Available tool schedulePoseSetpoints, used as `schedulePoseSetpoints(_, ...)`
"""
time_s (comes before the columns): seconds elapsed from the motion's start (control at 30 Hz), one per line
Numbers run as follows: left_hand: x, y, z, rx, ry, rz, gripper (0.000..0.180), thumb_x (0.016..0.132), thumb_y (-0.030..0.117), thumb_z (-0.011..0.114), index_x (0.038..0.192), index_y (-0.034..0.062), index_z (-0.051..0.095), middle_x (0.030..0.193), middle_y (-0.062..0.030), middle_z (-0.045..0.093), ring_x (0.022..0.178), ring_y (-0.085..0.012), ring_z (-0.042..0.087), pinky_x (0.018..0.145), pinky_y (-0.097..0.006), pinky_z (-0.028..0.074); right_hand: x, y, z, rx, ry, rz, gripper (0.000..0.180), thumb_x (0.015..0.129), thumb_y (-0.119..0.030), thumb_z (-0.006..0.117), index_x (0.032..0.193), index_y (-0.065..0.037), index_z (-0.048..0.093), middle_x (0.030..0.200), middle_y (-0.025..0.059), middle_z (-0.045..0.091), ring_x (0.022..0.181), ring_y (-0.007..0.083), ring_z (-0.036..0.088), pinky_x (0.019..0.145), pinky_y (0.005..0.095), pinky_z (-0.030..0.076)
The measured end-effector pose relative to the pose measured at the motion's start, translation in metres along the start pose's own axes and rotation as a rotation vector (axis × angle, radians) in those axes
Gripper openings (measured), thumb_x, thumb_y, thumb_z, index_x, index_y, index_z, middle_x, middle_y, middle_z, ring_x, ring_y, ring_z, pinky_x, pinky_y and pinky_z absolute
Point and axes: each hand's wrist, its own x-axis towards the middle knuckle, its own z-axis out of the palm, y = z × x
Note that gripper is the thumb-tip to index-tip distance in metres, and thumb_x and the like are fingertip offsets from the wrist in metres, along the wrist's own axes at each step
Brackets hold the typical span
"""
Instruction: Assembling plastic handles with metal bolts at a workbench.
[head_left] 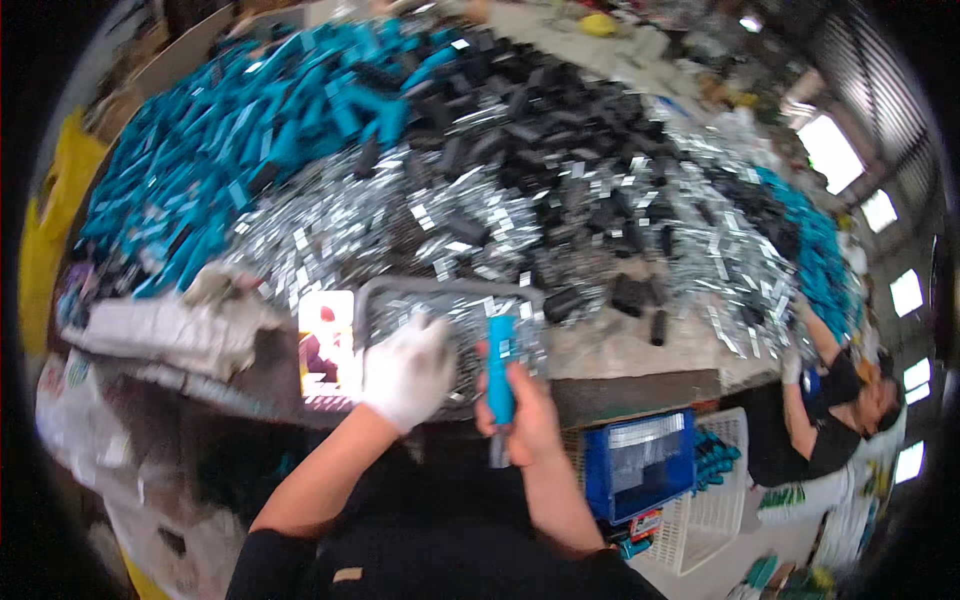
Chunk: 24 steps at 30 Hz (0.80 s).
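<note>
Head view: the right hand (522,415), bare, has its grip closed around a blue handle (500,365) held upright just at 6 o'clock of a grey wire tray (400,290). The left hand (407,372), in a white glove, rests loosely curled on the tray's metal pieces; whether it grips any cannot be told. At 9 o'clock of the tray lies a small orange-and-white card (327,345). Blue handles (230,140) heap the worktop (620,350) at 11 o'clock. At 4 o'clock sits a blue crate (640,465) bearing a pale rectangular label.
</note>
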Motion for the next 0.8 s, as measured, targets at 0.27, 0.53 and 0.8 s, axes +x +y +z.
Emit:
schedulePoseSetpoints(0.27,-0.007,0.014,-0.009,-0.456,-0.217,0.043,0.015,0.078,0.013,0.071,0.083,0.0003,0.065,0.079,-0.0129,0.064,0.069,-0.0251,0.063,0.065,-0.034,0.050,-0.010,-0.006,0.000,-0.127,0.071,-0.027,0.027,0.102,-0.030,0.045,0.107,-0.005,0.053,0.081,0.0056,0.058,0.058,0.0145,0.059,0.052,0.0302,0.050)
schedulePoseSetpoints(0.53,0.005,0.014,-0.031,-0.744,-0.572,-0.144,0.019,0.079,0.013,0.073,0.085,-0.0016,0.063,0.079,-0.0063,0.066,0.071,-0.0152,0.065,0.064,-0.029,0.051,-0.015,-0.005,-0.006,-0.219,-0.199,-0.074,0.038,0.103,-0.028,0.044,0.132,-0.005,0.047,0.081,0.0055,0.058,0.059,0.0149,0.059,0.056,0.0309,0.052)
schedulePoseSetpoints(0.8,0.014,0.010,-0.021,-0.525,-0.495,0.027,0.017,0.081,0.014,0.069,0.092,0.0029,0.063,0.081,-0.0070,0.066,0.070,-0.0176,0.067,0.064,-0.033,0.053,-0.021,-0.014,0.011,-0.686,-0.017,-0.337,0.049,0.104,-0.032,0.038,0.146,-0.008,0.035,0.085,0.0027,0.052,0.070,0.0105,0.054,0.056,0.0276,0.051)
